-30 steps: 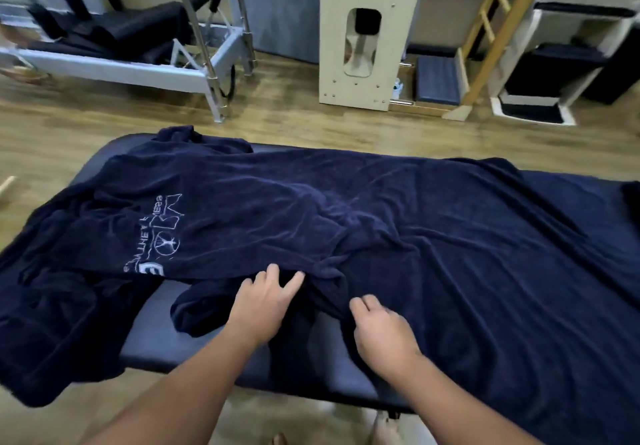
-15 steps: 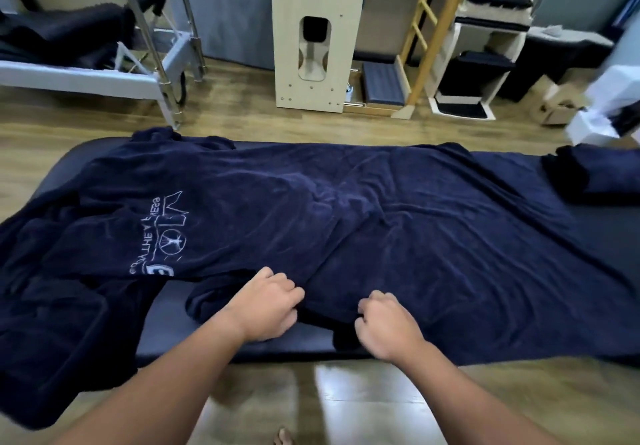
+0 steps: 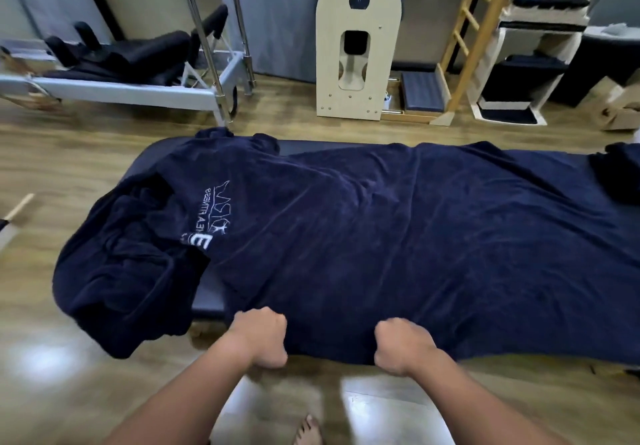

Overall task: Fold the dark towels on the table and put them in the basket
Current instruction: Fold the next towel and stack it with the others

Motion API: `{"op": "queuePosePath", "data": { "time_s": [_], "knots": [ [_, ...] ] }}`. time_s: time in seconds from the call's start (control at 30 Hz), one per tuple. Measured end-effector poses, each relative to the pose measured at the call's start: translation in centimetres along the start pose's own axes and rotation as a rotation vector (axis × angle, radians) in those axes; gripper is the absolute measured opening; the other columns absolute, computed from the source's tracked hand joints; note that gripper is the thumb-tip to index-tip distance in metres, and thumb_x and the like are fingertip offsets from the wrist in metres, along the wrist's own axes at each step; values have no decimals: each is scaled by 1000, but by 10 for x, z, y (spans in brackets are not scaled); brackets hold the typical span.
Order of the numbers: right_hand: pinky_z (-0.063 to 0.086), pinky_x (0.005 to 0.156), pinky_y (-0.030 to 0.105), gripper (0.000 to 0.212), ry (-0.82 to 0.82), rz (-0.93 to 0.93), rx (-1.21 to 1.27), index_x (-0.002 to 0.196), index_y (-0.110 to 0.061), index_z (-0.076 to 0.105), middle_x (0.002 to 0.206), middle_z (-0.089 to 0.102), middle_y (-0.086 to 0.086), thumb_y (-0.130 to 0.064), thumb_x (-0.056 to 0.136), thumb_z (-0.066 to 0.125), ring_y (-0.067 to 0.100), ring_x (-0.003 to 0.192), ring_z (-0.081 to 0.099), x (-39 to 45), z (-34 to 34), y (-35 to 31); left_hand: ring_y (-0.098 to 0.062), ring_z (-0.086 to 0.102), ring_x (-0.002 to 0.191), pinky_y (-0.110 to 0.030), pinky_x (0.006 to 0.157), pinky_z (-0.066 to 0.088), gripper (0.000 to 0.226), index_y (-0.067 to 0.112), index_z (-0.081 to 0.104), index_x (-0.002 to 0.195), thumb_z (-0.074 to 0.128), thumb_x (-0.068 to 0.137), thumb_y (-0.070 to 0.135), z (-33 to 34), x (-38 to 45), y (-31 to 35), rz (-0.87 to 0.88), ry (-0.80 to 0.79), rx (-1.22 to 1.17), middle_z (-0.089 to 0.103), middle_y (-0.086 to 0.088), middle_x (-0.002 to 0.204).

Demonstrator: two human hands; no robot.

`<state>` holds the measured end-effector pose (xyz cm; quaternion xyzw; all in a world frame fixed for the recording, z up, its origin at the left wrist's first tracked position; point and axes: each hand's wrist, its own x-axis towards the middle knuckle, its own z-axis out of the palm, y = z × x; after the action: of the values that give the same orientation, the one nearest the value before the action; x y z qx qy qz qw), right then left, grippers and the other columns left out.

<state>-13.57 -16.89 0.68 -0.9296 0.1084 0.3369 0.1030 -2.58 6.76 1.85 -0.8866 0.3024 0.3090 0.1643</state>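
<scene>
A large dark navy towel (image 3: 398, 237) with a white logo lies spread across the padded table (image 3: 207, 301). Its near edge hangs over the table's front side. My left hand (image 3: 258, 335) grips that near edge at the left, fingers curled into the cloth. My right hand (image 3: 401, 344) grips the same edge a little to the right. A second dark towel (image 3: 128, 271) lies crumpled at the table's left end and droops toward the floor. More dark cloth (image 3: 620, 174) is bunched at the far right edge. No basket is in view.
Wooden floor surrounds the table. Behind it stand a metal-framed exercise bed (image 3: 121, 74) at the left, a pale wooden arched barrel unit (image 3: 356, 46) in the middle, a wooden ladder (image 3: 474, 36) and white shelves with dark items (image 3: 533, 64) at the right. My bare foot (image 3: 308, 430) is below.
Both hands went from resting on the cloth to gripping its near edge, then drew it toward me over the table's front side. The towel now lies flatter.
</scene>
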Motion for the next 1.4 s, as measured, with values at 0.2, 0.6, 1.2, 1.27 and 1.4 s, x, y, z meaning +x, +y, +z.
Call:
{"op": "queuePosePath", "data": {
  "time_s": [0.2, 0.6, 1.2, 1.27, 1.4],
  "knots": [
    [50, 71, 35, 14, -23, -29, -48, 90, -19, 55, 89, 56, -1, -12, 83, 44, 25, 84, 58, 2, -1, -9, -30, 47, 118, -45, 99, 39, 32, 20, 60, 114, 51, 88, 36, 12, -14, -35, -48, 235, 32, 49, -6, 121],
    [40, 66, 36, 15, 264, -251, 16, 96, -18, 55, 97, 58, 1, -15, 87, 44, 27, 90, 57, 43, -49, -91, -35, 63, 105, -38, 85, 52, 16, 17, 61, 94, 53, 85, 28, -9, 3, -134, -316, 363, -479, 66, -8, 112],
    [45, 85, 44, 63, 385, -165, -204, 134, -16, 40, 119, 57, 8, -37, 84, 72, 32, 107, 58, 155, -90, -274, -32, 63, 111, -40, 90, 51, 96, 9, 32, 146, 80, 75, 54, -38, 138, -306, -486, 247, -1121, 63, -10, 126],
    [47, 71, 41, 40, 436, -208, -201, 108, -16, 59, 95, 66, 6, -26, 73, 76, 30, 86, 65, 161, -89, -275, -23, 65, 99, -39, 91, 54, 71, 16, 57, 119, 80, 68, 60, -34, 146, -312, -443, 214, -1133, 67, -1, 112],
    [41, 43, 30, 30, 515, -232, -168, 63, -22, 57, 57, 56, -3, -29, 46, 81, 19, 46, 55, 163, -91, -269, -27, 56, 104, -37, 93, 46, 26, 27, 64, 83, 75, 80, 50, -41, 154, -315, -368, 347, -1091, 63, -6, 106]
  ]
}}
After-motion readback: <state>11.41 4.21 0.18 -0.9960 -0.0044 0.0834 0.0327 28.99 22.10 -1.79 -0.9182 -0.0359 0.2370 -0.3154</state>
